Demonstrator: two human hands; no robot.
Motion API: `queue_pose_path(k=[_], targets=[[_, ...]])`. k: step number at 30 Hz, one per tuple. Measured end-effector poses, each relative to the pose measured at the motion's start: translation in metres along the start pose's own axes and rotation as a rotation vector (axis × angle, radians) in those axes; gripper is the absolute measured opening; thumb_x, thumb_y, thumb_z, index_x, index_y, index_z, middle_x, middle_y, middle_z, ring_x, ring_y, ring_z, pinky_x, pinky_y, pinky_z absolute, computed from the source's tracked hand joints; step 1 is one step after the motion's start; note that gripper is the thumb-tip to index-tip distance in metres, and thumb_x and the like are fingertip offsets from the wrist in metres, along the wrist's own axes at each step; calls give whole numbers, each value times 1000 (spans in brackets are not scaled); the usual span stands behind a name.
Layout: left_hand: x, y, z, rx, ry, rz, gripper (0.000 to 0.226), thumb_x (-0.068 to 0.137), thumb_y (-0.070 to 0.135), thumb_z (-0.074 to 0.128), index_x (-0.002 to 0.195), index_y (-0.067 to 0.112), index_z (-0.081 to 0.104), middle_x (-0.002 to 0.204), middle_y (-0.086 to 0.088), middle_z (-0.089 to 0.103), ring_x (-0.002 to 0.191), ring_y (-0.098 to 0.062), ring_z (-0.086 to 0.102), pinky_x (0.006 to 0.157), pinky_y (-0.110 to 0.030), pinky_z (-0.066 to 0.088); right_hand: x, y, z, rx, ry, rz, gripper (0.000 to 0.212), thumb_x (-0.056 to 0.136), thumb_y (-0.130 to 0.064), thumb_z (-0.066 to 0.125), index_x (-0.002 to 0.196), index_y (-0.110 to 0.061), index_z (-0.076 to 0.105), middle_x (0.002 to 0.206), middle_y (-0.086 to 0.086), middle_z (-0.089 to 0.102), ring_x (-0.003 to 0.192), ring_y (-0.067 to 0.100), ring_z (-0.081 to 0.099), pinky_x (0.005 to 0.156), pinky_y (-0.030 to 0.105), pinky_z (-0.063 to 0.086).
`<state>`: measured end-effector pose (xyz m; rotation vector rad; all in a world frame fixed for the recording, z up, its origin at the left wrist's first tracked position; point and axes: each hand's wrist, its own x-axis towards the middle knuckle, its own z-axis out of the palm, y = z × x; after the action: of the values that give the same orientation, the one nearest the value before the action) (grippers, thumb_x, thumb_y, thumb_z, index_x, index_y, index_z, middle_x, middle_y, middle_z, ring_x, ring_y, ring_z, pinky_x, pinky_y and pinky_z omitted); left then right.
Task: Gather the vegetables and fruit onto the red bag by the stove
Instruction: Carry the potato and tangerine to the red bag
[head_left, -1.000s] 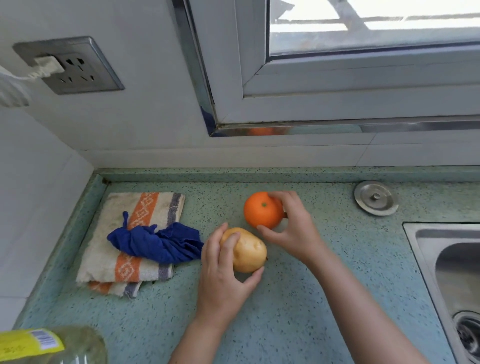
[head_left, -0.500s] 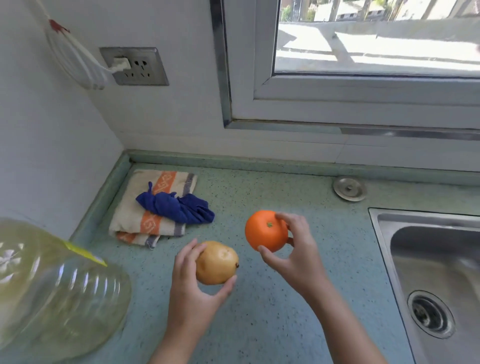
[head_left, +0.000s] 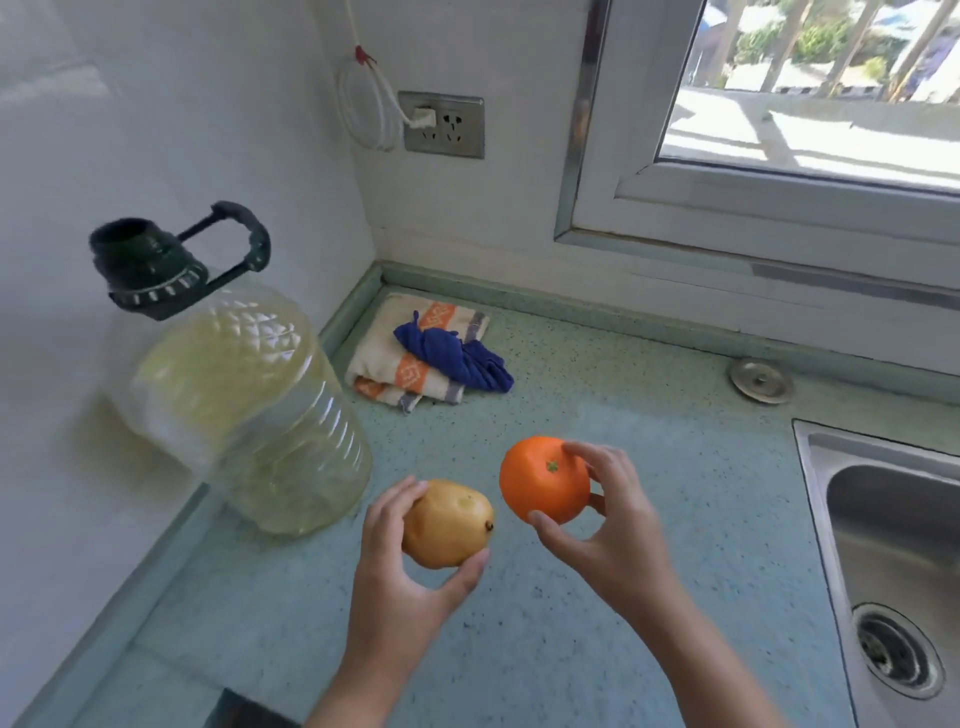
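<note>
the left hand (head_left: 400, 582) is wrapped around a potato (head_left: 448, 524), thumb under it and fingers over its left side, lifted above the green counter (head_left: 623, 426). the right hand (head_left: 613, 525) grips an orange (head_left: 544, 479), stem up, just right of the potato and a little higher; the two are not touching. a big oil jug (head_left: 244, 415) stands to the left by the wall. a striped towel (head_left: 410, 358) with a blue cloth (head_left: 457, 358) on it lies in the far corner. the sink (head_left: 893, 561) is at right.
</note>
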<state>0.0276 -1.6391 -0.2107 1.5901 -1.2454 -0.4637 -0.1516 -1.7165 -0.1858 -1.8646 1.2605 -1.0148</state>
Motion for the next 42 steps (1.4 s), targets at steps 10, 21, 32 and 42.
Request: queue_pose_path(k=[10,21,32,42], targets=[[-79,-10,-74,9,215,-131,78,60,72,66,122,28,48,125,17,43,117,-7,46,87,-31,50,-53,-53,50,64,-236,-133,63,67,-22,80,111,-44,40,117,-19,42,109,-9,42,83,12,44],[-212,6,-129,33,483,-187,61,61,53,71,116,40,47,121,20,46,116,-10,48,87,-32,48,-162,-109,69,183,-425,-210,55,63,-32,73,109,-40,45,115,-15,46,107,-7,45,79,8,43],[-365,29,-189,133,809,-277,61,61,53,70,115,34,49,118,21,49,110,-7,51,87,-36,48,-280,-168,92,295,-689,-358,54,59,-43,68,109,-38,46,115,-10,51,103,-2,51,76,8,43],[-484,56,-242,151,1139,-426,68,60,51,70,120,24,51,122,9,51,113,-13,50,90,-46,48,-376,-233,136,366,-1026,-511,53,59,-42,68,107,-42,47,115,-8,53,105,-2,50,77,7,43]])
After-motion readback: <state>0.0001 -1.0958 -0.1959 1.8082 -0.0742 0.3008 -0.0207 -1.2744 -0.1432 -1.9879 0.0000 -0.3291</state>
